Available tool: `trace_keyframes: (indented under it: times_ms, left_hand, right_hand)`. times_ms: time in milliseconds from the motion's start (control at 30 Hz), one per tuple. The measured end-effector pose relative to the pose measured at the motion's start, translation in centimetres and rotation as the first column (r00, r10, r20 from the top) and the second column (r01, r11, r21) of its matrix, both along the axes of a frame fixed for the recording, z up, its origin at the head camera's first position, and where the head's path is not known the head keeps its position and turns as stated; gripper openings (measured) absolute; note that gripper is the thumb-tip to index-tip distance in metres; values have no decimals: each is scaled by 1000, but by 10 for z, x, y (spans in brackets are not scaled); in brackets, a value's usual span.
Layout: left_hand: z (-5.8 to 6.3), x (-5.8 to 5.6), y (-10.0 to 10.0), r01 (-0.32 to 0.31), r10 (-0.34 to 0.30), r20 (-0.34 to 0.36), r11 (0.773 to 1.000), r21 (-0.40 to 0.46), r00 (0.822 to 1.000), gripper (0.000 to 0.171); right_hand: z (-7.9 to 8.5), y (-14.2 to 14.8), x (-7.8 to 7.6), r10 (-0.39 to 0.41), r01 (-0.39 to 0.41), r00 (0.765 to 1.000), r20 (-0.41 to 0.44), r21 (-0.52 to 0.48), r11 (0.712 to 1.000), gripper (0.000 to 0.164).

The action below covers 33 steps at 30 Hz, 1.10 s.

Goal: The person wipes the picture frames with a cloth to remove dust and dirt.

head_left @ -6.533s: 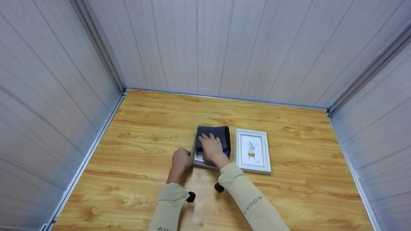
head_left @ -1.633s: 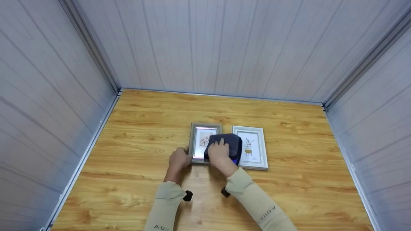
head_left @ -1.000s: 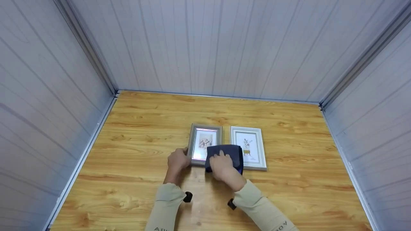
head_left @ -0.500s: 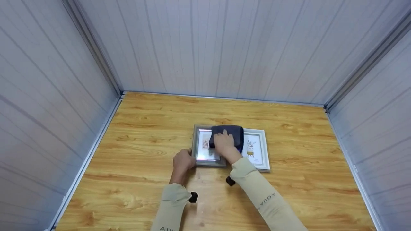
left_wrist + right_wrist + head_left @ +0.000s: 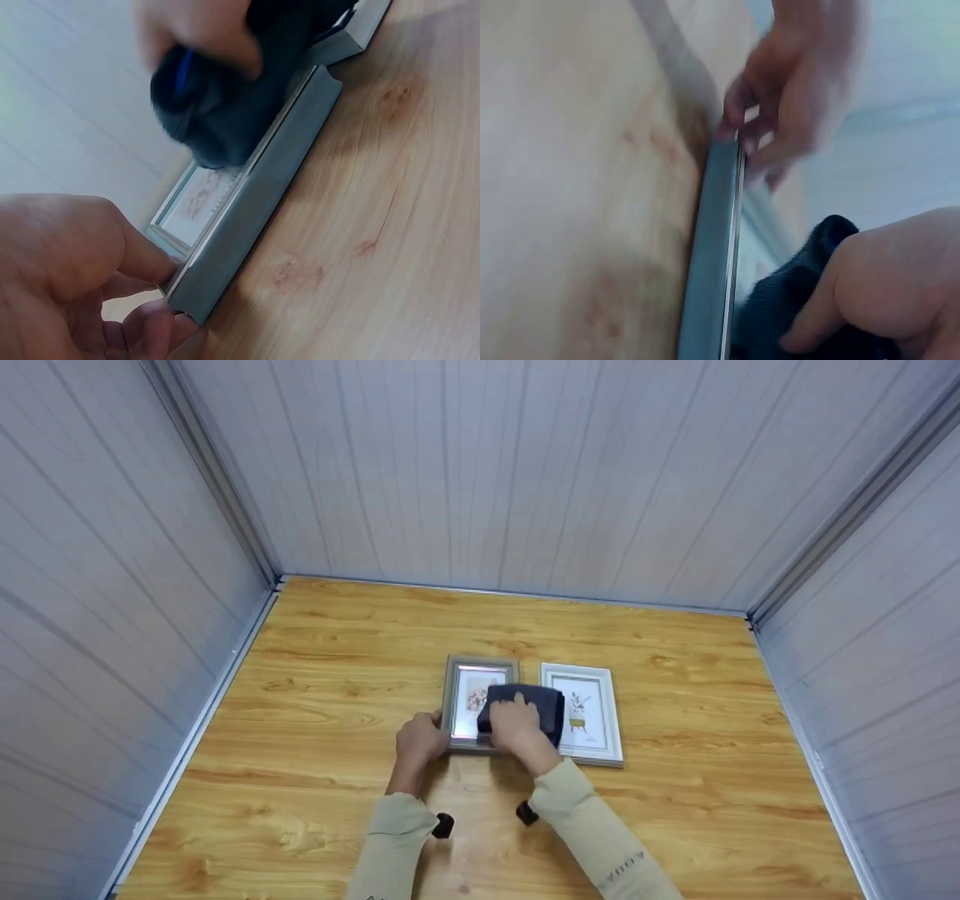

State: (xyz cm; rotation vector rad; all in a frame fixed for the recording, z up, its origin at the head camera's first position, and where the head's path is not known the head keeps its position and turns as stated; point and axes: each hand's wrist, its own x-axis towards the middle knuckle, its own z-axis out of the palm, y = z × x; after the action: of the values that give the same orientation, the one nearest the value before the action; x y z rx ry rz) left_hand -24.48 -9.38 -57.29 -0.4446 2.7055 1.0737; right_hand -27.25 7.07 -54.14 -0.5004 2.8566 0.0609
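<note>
A grey picture frame (image 5: 484, 661) with a floral print lies flat on the wooden table. My left hand (image 5: 420, 737) pinches its near left corner between thumb and fingers, as the left wrist view of the frame (image 5: 259, 191) shows. My right hand (image 5: 516, 724) holds a folded dark blue cloth (image 5: 543, 709) against the frame's right half. Part of the print and the right rim are hidden beneath it. In the right wrist view, the thumb lies along the cloth (image 5: 795, 300). The cloth's right edge reaches over the white picture frame's left side.
The white picture frame (image 5: 583, 712), with a vase-and-plant print, lies close to the right of the grey one. Pale panel walls (image 5: 495, 472) enclose the table (image 5: 337, 660) at the back and both sides. A black wrist camera (image 5: 443, 826) sits at the left cuff.
The cloth has shifted from the grey frame's upper left to its right side, then moved up and down there; it is lower than half a second ago. My left hand keeps its hold.
</note>
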Motion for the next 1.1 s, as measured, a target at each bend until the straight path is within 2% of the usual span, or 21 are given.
trace_keyframes:
  times_ms: [133,233,333,533,667,867,967,1100]
  left_hand:
    - [0,0,1,3,-3,0,1000,17,1000,49]
    - [-2,0,5,4,-4,0,1000,21,1000,48]
    - [-2,0,7,2,-2,12,1000,22,1000,48]
    - [-1,0,3,12,-12,14,1000,-11,1000,48]
    - [-1,-2,-1,39,-39,-3,999,-39,999,49]
    - [-3,-3,-2,59,-59,2,998,-26,998,48]
    - [-4,-4,-2,51,-52,-4,998,-27,999,48]
    - [-4,-2,-2,34,-35,-5,999,-25,999,49]
  right_hand:
    - [-9,2,-33,-40,39,998,-50,-17,999,55]
    - [-12,7,-38,-44,43,998,-55,-20,999,58]
    - [-10,11,-26,-20,20,999,-27,-15,1000,59]
    - [-4,9,20,31,-29,999,21,-60,998,43]
    - [-6,-3,41,53,-52,999,9,-97,994,51]
    - [-17,-25,50,142,-149,988,-66,-117,982,60]
    - [-17,-27,50,129,-134,990,-61,-88,987,58]
    - [-10,-19,52,51,-52,998,-28,-41,998,55]
